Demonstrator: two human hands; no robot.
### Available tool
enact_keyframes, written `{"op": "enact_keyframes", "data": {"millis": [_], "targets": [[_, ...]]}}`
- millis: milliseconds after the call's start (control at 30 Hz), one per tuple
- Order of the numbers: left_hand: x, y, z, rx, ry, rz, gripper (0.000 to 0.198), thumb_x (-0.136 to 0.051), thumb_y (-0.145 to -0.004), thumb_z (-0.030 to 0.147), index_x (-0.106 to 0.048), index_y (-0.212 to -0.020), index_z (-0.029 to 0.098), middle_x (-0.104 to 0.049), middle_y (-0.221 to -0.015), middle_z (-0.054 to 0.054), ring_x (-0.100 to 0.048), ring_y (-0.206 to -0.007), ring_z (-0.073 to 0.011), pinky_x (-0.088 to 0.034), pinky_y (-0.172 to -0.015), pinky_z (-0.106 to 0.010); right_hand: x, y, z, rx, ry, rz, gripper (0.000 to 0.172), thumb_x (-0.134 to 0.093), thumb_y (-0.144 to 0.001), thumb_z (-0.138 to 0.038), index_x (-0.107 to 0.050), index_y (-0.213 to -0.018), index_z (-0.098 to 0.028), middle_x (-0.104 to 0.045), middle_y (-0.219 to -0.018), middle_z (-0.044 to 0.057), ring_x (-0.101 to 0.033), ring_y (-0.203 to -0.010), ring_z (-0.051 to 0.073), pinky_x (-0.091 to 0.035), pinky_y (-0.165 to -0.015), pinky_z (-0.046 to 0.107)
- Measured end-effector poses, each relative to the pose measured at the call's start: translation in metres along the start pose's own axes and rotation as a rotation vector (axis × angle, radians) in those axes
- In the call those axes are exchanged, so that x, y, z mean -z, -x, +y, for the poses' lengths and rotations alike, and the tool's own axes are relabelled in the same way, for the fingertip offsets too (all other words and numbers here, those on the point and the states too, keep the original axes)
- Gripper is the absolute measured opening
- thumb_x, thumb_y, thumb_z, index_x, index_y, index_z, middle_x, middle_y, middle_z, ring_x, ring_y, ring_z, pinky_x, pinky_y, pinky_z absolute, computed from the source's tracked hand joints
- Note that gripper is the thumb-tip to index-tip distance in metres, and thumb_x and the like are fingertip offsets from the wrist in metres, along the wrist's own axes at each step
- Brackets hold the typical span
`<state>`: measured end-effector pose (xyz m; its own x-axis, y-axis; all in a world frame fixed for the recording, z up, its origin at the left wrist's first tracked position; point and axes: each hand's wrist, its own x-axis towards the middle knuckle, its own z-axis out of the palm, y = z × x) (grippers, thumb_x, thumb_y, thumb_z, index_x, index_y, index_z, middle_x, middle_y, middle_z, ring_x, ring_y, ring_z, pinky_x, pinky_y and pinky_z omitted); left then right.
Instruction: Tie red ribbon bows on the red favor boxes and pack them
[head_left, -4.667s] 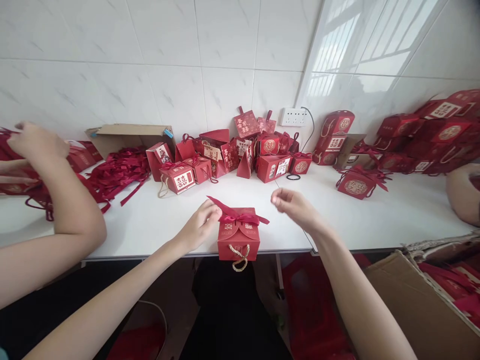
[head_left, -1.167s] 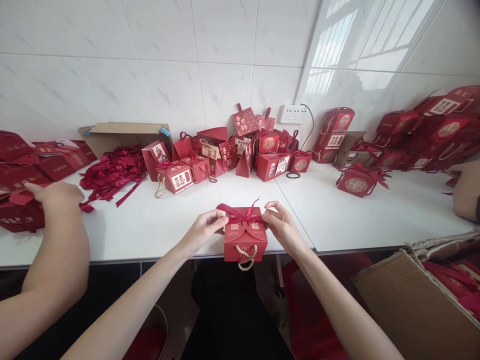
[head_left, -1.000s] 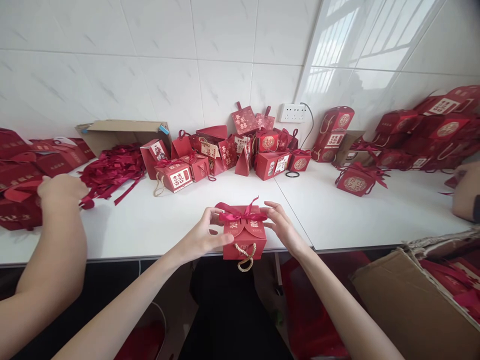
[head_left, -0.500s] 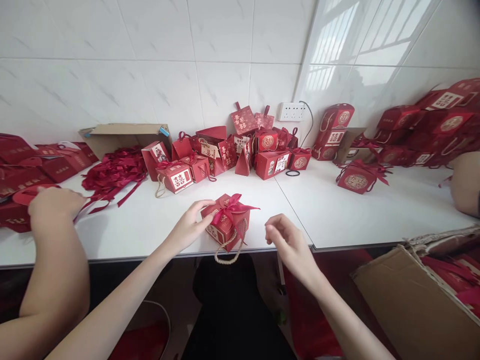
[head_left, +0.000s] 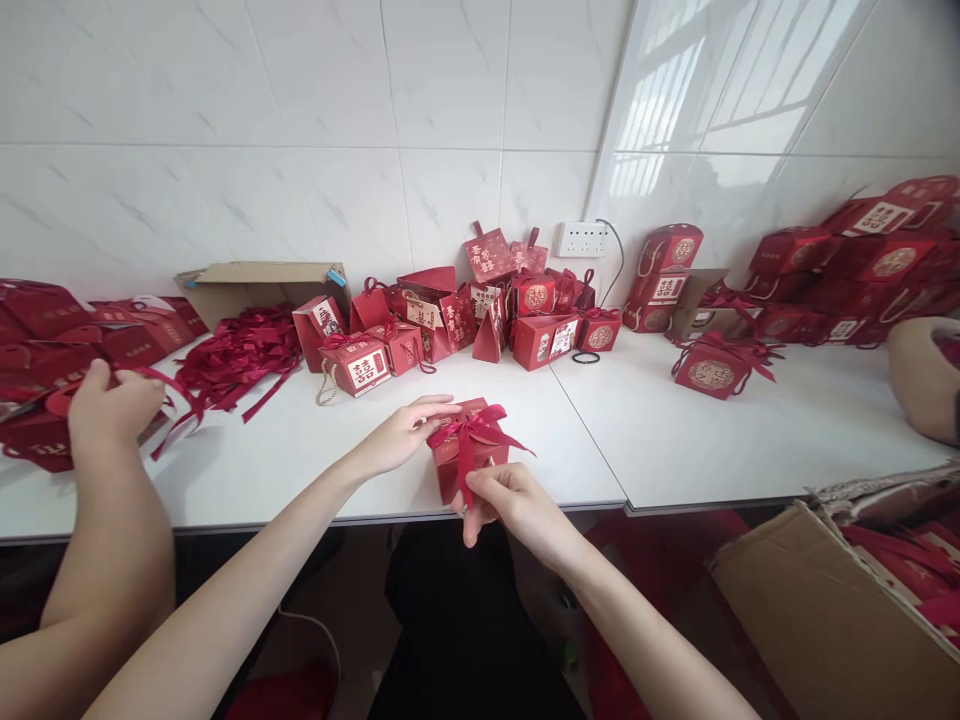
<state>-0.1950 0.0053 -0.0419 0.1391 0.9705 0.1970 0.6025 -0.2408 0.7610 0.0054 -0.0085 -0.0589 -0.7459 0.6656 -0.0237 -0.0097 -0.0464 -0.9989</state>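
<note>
A red gift box [head_left: 448, 475] with gold print stands near the front edge of the white table, directly before me. A dark red ribbon bow [head_left: 472, 428] is tied on its top. My left hand [head_left: 397, 436] lies against the box's upper left side, fingers stretched out over the top near the bow. At the front of the box, my right hand [head_left: 510, 502] pinches a hanging ribbon tail [head_left: 466, 465] between thumb and fingers. That hand hides much of the rope handle and the box's lower right.
Several red boxes [head_left: 544, 340] line the wall, with a ribbon heap [head_left: 240, 355] to their left. A co-worker's hand [head_left: 112, 400] handles a box and ribbon at far left. Another person's arm [head_left: 919, 380] shows at right, above an open carton [head_left: 825, 600].
My right hand has come left and taken hold of the ribbon tail. The box has turned and shifted slightly right. My left hand's fingers have straightened over its top.
</note>
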Motion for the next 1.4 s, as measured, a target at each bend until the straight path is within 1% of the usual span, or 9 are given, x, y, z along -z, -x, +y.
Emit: {"op": "enact_keyframes", "data": {"millis": [200,400,533,600,767,1000,1133,1233,1400], "targets": [[-0.002,-0.012,0.019,0.029,0.035,0.082,0.025,-0.044,-0.082,0.027,-0.064,-0.095,0.019,-0.062,-0.115,-0.006,-0.054,-0.113,-0.022,-0.04,-0.099,-0.038,-0.011,-0.006,0.015,-0.064,-0.226,-0.055,0.047,-0.055,-0.073,-0.058,-0.061,-0.074,-0.012,-0.065,-0.061,0.005,-0.064,-0.058,0.015,-0.051,-0.063,0.029],[-0.013,-0.011,0.021,-0.056,0.043,-0.003,0.01,-0.053,-0.079,0.027,-0.058,-0.082,0.018,-0.062,-0.107,-0.005,-0.058,-0.102,-0.0195,-0.045,-0.092,-0.034,0.006,0.019,0.008,-0.151,0.149,-0.117,0.032,-0.053,-0.079,-0.046,-0.06,-0.076,-0.015,-0.061,-0.056,0.001,-0.053,-0.041,0.01,-0.043,-0.043,0.022],[-0.015,-0.01,0.014,-0.156,0.005,0.005,0.016,-0.05,-0.083,0.029,-0.062,-0.086,0.019,-0.06,-0.11,-0.006,-0.057,-0.105,-0.0194,-0.043,-0.095,-0.035,0.042,0.025,-0.004,-0.012,0.405,0.434,0.038,-0.044,-0.084,-0.049,-0.054,-0.066,-0.017,-0.05,-0.048,-0.003,-0.043,-0.042,0.009,-0.035,-0.045,0.022],[-0.016,-0.01,0.012,-0.181,-0.035,0.008,0.021,-0.048,-0.084,0.029,-0.066,-0.09,0.02,-0.059,-0.112,-0.006,-0.055,-0.107,-0.02,-0.041,-0.097,-0.036,0.053,0.017,-0.003,0.034,0.52,0.551,0.038,-0.044,-0.084,-0.05,-0.053,-0.066,-0.018,-0.053,-0.056,-0.001,-0.047,-0.052,0.011,-0.036,-0.051,0.024],[-0.018,-0.008,0.012,-0.154,-0.043,-0.004,0.026,-0.047,-0.085,0.032,-0.069,-0.096,0.024,-0.058,-0.116,-0.006,-0.052,-0.113,-0.022,-0.038,-0.102,-0.039,0.044,-0.001,0.008,0.044,0.441,0.366,0.042,-0.04,-0.086,-0.05,-0.044,-0.057,-0.019,-0.048,-0.056,-0.002,-0.041,-0.051,0.01,-0.034,-0.052,0.024],[-0.015,-0.006,0.011,-0.156,-0.044,-0.034,0.027,-0.05,-0.083,0.035,-0.068,-0.099,0.025,-0.055,-0.122,-0.006,-0.048,-0.118,-0.0233,-0.034,-0.105,-0.04,0.041,0.018,0.004,0.087,0.551,0.183,0.026,-0.046,-0.083,-0.034,-0.05,-0.062,-0.018,-0.05,-0.058,-0.003,-0.043,-0.054,0.011,-0.033,-0.053,0.023],[-0.002,0.001,0.007,-0.098,0.016,0.262,0.036,-0.053,-0.08,0.04,-0.059,-0.111,0.023,-0.05,-0.129,-0.006,-0.04,-0.125,-0.0248,-0.027,-0.107,-0.041,0.071,0.009,-0.004,0.024,0.545,0.286,0.034,-0.037,-0.085,-0.036,-0.052,-0.06,-0.018,-0.049,-0.056,-0.001,-0.046,-0.054,0.012,-0.034,-0.055,0.025],[0.005,0.009,0.002,0.124,0.071,0.393,0.035,-0.045,-0.081,0.049,-0.059,-0.089,0.018,-0.062,-0.101,-0.007,-0.055,-0.101,-0.0249,-0.039,-0.09,-0.04,0.079,-0.013,-0.011,0.009,0.561,0.503,0.044,-0.034,-0.086,-0.047,-0.048,-0.056,-0.018,-0.043,-0.051,-0.002,-0.043,-0.051,0.012,-0.032,-0.054,0.025],[-0.006,0.018,0.001,0.302,0.174,0.162,0.044,-0.044,-0.079,0.058,-0.05,-0.063,0.017,-0.054,-0.064,0.0,-0.054,-0.064,-0.0171,-0.039,-0.064,-0.031,0.063,-0.041,-0.021,-0.008,0.597,0.37,0.048,-0.042,-0.081,-0.055,-0.036,-0.05,-0.019,-0.035,-0.048,-0.005,-0.032,-0.046,0.009,-0.024,-0.05,0.025]]}}
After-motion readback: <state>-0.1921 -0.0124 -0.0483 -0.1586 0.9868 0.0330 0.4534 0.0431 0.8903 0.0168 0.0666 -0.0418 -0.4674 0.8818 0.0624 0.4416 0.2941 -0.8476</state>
